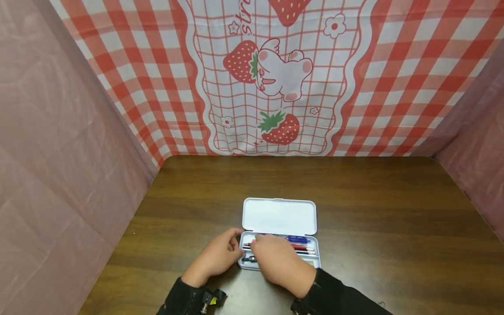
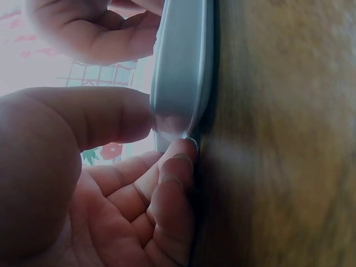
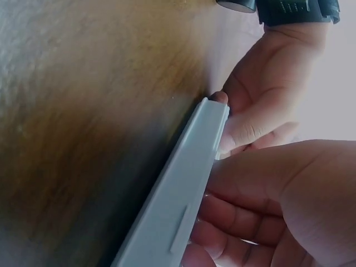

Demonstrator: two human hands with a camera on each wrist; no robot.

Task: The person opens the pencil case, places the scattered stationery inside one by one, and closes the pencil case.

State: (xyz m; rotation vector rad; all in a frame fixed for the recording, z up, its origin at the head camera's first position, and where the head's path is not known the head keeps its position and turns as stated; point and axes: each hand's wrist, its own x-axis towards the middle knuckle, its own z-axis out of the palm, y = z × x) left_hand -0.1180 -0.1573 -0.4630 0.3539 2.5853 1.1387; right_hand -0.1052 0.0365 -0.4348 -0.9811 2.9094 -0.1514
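Observation:
A white pencil case (image 1: 279, 216) lies on the table, its lid swung back away from me. My left hand (image 1: 216, 256) pinches the case's left end, thumb at the rim and fingertips against the outer side (image 2: 181, 67). Above the tray, my right hand (image 1: 277, 262) reaches in with bent fingers; whether they hold anything is hidden. Beside it in the tray are a blue pen (image 1: 298, 239), red and black pencils (image 1: 303, 250) and a small dark and silver tool (image 1: 249, 259). In the right wrist view, the case's front wall (image 3: 172, 183) runs below the right fingers.
The brown wooden table (image 1: 374, 218) extends around the case. Behind it hangs a red-and-white checked cloth (image 1: 393, 87) with strawberry prints, and pink curtains (image 1: 71, 153) close off the sides. A black wrist device (image 1: 212, 299) sits on the left wrist.

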